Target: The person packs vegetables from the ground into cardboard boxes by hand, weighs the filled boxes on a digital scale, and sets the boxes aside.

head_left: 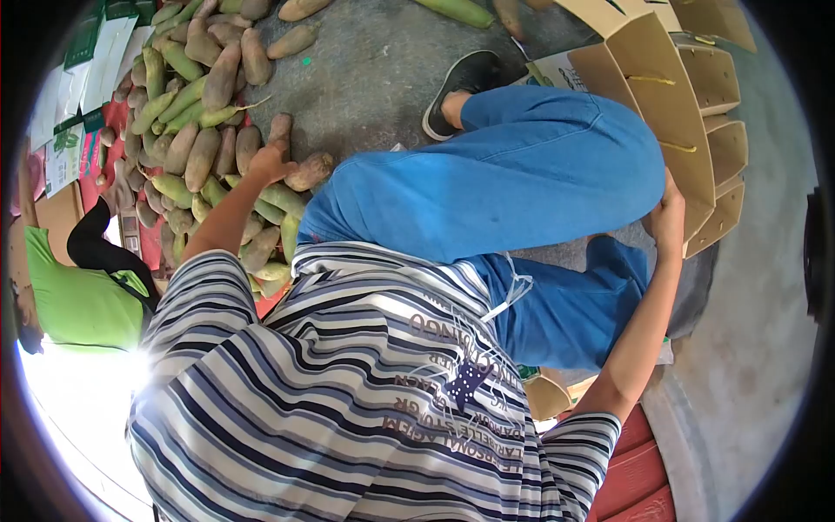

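Note:
My left hand (273, 163) reaches into a pile of long radishes, some green and some brown with soil. Its fingers are closed around the lower end of a brown radish (280, 130). Another brown radish (310, 171) lies right beside that hand. On the other side, my right hand (668, 211) is beside my bent knee, against the edge of a cardboard box (674, 96) with yellow cord handles. The knee and the hand itself hide most of its fingers, so I cannot make out whether they grip anything.
The radish pile (178, 148) spreads over red sheeting on the left. A person in a green top (83, 291) is beyond it. More open cardboard boxes (722, 152) line the right side. A green radish (457, 10) lies on the grey floor ahead, past my shoe (461, 87).

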Demonstrator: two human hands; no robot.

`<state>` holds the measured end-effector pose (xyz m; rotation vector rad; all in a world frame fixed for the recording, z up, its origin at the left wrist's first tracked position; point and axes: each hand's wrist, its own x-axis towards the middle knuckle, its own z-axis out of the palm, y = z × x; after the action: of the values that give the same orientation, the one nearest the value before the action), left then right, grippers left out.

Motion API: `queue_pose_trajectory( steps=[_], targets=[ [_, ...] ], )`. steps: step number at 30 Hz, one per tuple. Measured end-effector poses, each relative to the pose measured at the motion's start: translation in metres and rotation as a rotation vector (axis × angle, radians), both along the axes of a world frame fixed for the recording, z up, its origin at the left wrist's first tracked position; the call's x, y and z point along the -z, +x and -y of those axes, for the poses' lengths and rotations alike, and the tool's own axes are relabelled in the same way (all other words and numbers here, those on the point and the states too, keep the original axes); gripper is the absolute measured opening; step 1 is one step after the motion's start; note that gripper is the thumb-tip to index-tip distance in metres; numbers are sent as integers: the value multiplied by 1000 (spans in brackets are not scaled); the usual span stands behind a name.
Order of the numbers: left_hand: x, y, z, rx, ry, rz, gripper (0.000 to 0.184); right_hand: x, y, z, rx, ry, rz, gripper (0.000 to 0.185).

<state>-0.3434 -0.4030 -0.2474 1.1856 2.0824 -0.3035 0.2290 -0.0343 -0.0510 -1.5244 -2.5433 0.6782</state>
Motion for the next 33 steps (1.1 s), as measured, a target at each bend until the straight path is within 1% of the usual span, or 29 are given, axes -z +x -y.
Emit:
queue_pose_trajectory(
  steps=[2,5,7,9,10,12,15,16,18,19,20,21,22,23,24,25,26,27,28,29,31,32,33],
  targets=[
    [24,11,9,155,47,-10,67,-2,-6,1,17,-25,9,23],
    [41,42,6,205,34,37,72,-4,-7,2,27,-62,24,22],
    [60,53,6,97,-80,-7,72,-5,-5,0,8,-82,67,24],
    [73,61,-5,-6,-166,-21,70,-18,-13,7,-44,89,231,27],
    [73,64,-9,-66,-205,-17,68,-24,-17,9,-43,49,274,26],
    [78,55,-2,4,-104,-19,66,-31,-22,8,-39,6,329,24],
    [37,57,-33,-99,183,22,62,-27,-21,6,-12,-42,312,23],
    [27,61,-51,-168,358,-21,59,-27,-21,5,1,-60,312,23],
    [1,64,-102,-357,639,231,54,-29,-22,7,29,-57,305,22],
    [-20,68,-135,-382,784,355,51,-30,-22,7,11,-43,275,22],
    [-48,77,-171,-411,921,488,47,-30,-20,7,-7,-30,251,23],
    [-84,89,-206,-423,1052,507,44,-29,-18,7,-31,-20,229,23],
    [-142,111,-237,-425,1126,507,47,-29,-19,6,-15,-46,248,23],
    [-170,117,-263,-354,1261,604,48,-32,-18,5,6,-63,268,24],
    [-200,127,-286,-246,1426,634,46,-33,-20,4,23,-79,281,24],
    [-234,146,-301,-153,1567,543,44,-31,-23,3,34,-97,289,24],
    [-263,166,-310,-134,1575,632,40,-28,-21,1,11,-101,269,24],
    [-284,190,-324,-87,1604,686,46,-23,-17,-1,-19,-66,273,26],
    [-296,210,-334,-28,1602,721,46,-22,-16,0,-15,-23,261,27],
    [-300,229,-345,53,1563,774,47,-20,-17,2,-21,16,240,28],
    [-288,261,-364,175,1433,845,50,-11,-9,-3,-38,-50,237,31],
    [-278,277,-377,248,1395,788,52,-9,-10,-2,-45,-31,220,32],
    [-258,294,-399,402,1461,510,57,-10,-10,-1,-41,-6,210,33]
  ],
)
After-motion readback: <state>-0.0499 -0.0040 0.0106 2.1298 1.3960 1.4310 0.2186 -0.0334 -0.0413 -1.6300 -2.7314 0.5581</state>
